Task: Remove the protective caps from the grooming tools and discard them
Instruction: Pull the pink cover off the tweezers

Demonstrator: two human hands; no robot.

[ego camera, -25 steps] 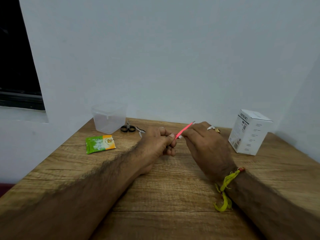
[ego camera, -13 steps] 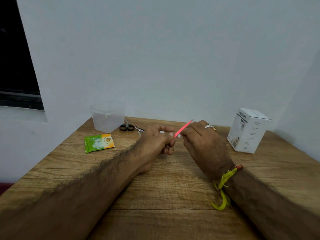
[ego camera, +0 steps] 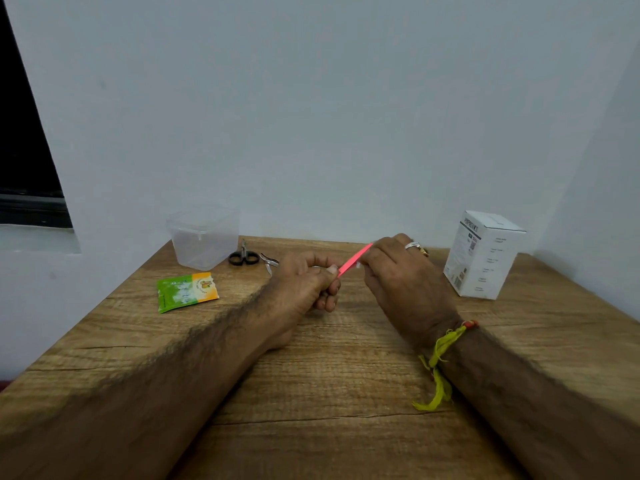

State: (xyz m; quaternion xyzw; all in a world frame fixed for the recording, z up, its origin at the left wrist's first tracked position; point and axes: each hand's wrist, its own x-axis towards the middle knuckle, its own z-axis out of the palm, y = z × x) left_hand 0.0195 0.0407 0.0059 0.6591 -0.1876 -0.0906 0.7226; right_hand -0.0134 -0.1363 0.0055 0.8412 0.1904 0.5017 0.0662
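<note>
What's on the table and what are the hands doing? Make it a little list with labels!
left hand: pinches the low end of the pink tool
right hand: fingers curled at the tool's upper part
tub: clear plastic tub, back left
scissors: small black-handled scissors beside the tub
packet: green and orange packet, lying flat
box: white box, upright, right
surface: wooden table

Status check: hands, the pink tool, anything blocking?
Left hand pinches pink tool at its lower end. Right hand grips its upper end; cap hidden. Nothing in the way.
</note>
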